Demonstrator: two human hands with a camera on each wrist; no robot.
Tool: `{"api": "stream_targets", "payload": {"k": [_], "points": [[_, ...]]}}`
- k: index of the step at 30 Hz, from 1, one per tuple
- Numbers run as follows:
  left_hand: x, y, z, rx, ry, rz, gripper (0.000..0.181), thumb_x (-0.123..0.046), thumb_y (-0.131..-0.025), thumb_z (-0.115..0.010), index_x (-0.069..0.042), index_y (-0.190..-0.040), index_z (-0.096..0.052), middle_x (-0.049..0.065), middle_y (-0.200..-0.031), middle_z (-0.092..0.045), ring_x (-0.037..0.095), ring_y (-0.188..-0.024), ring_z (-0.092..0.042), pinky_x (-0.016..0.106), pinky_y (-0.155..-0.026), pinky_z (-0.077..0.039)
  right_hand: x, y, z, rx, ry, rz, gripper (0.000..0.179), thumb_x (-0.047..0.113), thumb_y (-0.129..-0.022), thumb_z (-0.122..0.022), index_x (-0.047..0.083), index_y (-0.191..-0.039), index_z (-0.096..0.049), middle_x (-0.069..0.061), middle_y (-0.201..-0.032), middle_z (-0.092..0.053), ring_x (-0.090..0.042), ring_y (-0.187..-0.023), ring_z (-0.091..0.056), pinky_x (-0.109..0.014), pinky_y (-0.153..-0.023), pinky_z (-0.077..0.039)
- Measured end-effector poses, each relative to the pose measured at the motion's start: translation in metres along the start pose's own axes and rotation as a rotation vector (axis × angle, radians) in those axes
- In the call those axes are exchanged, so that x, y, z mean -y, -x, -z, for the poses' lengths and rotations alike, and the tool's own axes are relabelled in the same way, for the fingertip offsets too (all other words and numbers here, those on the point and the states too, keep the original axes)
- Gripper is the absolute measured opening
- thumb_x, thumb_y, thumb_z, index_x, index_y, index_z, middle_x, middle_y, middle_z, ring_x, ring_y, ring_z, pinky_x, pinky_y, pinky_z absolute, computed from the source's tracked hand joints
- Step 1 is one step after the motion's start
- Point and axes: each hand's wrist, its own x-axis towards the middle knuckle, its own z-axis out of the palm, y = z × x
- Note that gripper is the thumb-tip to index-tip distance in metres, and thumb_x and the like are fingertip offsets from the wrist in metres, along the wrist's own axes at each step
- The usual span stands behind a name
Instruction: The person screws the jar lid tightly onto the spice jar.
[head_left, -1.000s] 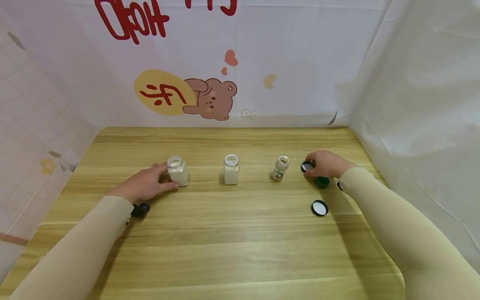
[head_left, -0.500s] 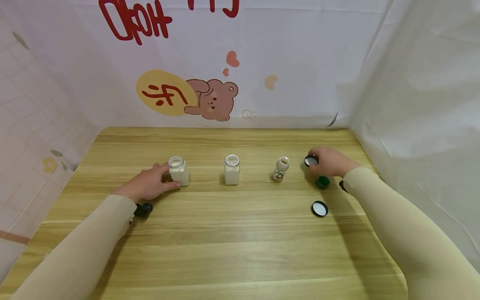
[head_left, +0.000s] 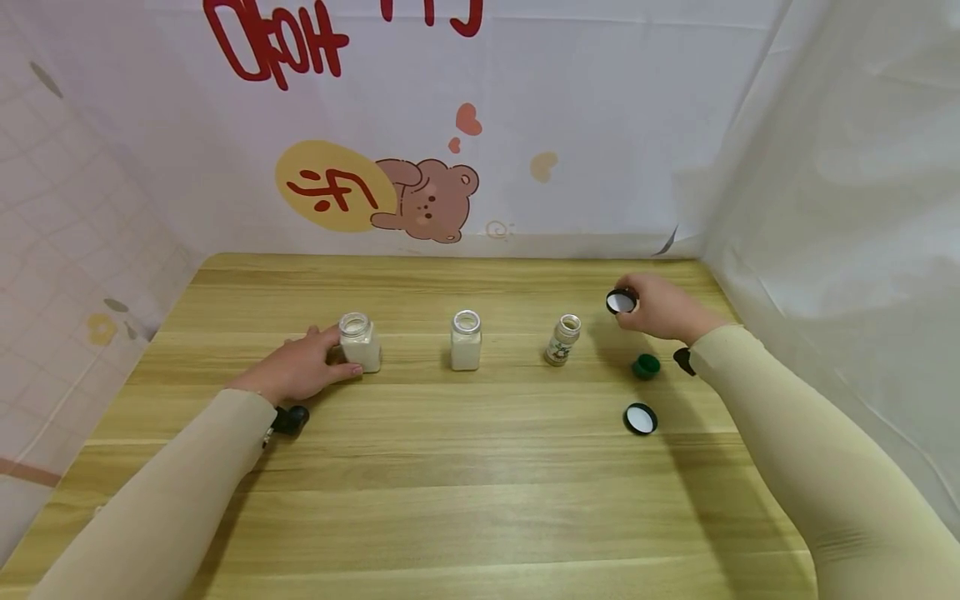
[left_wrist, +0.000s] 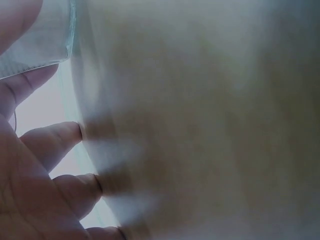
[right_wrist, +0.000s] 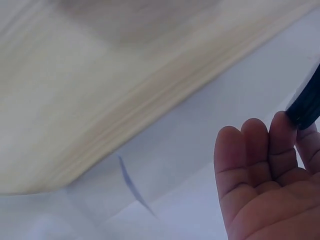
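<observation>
My left hand [head_left: 303, 367] holds an uncapped square glass jar [head_left: 362, 346] with pale contents, thumb and index finger on its sides. In the left wrist view the jar's lower corner [left_wrist: 45, 40] shows between thumb and index finger, the other fingers spread at the table surface. Above the table at the right, my right hand [head_left: 660, 308] pinches a black lid [head_left: 621, 302] by its rim, white inner side showing. The right wrist view catches the edge of that lid [right_wrist: 306, 102] at the fingertips. A second uncapped square jar [head_left: 466, 343] stands mid-table.
A small round labelled jar [head_left: 561, 342], open at the top, stands right of the square jars. Below my right hand lie a green cap [head_left: 646, 367] and another black lid [head_left: 641, 419]. White printed cloth [head_left: 585, 125] hangs behind the wooden table [head_left: 465, 500].
My right hand has lifted the black lid off the table and raised it toward the back. The left hand stays at its jar. The head view has shifted slightly.
</observation>
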Motion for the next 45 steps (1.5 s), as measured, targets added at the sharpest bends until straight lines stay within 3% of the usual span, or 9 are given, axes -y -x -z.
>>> {"api": "stream_targets", "payload": {"k": [7,13,20,34,45], "points": [[0.003,-0.001,-0.002,0.005,0.004,0.012,0.079,-0.061,-0.1,-0.064,-0.032,-0.166,-0.03,0.028,-0.168,-0.031,0.066,-0.153,-0.008,0.087,-0.112,-0.018,0.022,-0.001,0.009,-0.069,-0.03,0.025,0.042,0.012,-0.092,-0.069,-0.007,-0.129,-0.062,-0.024,-0.119,-0.063,-0.035,-0.108,-0.056,-0.052,-0.093,-0.049],[0.003,-0.001,-0.001,0.012,-0.004,0.022,0.083,-0.064,-0.099,-0.062,-0.032,-0.168,-0.028,0.036,-0.167,-0.025,0.07,-0.15,-0.013,0.087,-0.11,-0.024,0.05,-0.003,0.021,-0.118,-0.088,0.077,0.038,0.007,-0.092,-0.07,-0.007,-0.127,-0.066,-0.022,-0.116,-0.07,-0.035,-0.105,-0.064,-0.052,-0.092,-0.051],[0.0,0.0,0.0,0.024,-0.015,0.044,0.088,-0.069,-0.098,-0.06,-0.031,-0.169,-0.024,0.046,-0.164,-0.014,0.076,-0.144,-0.017,0.086,-0.106,-0.03,0.078,-0.009,0.025,-0.12,-0.074,0.09,0.038,0.012,-0.093,-0.07,-0.002,-0.127,-0.065,-0.02,-0.12,-0.066,-0.035,-0.113,-0.06,-0.052,-0.098,-0.049],[0.001,-0.002,0.0,0.023,-0.027,0.043,0.091,-0.069,-0.098,-0.061,-0.029,-0.17,-0.022,0.049,-0.162,-0.015,0.076,-0.143,-0.02,0.086,-0.108,-0.03,0.124,-0.029,0.019,-0.1,-0.038,0.176,0.036,0.018,-0.094,-0.074,0.002,-0.125,-0.067,-0.015,-0.12,-0.066,-0.032,-0.112,-0.058,-0.049,-0.098,-0.049],[0.001,-0.002,0.001,0.023,-0.02,0.043,0.091,-0.066,-0.099,-0.062,-0.029,-0.17,-0.02,0.048,-0.162,-0.015,0.074,-0.145,-0.018,0.085,-0.109,-0.029,0.162,-0.042,0.004,-0.077,-0.079,0.248,0.042,0.019,-0.09,-0.078,-0.001,-0.124,-0.065,-0.016,-0.123,-0.067,-0.031,-0.116,-0.062,-0.046,-0.103,-0.05]]}}
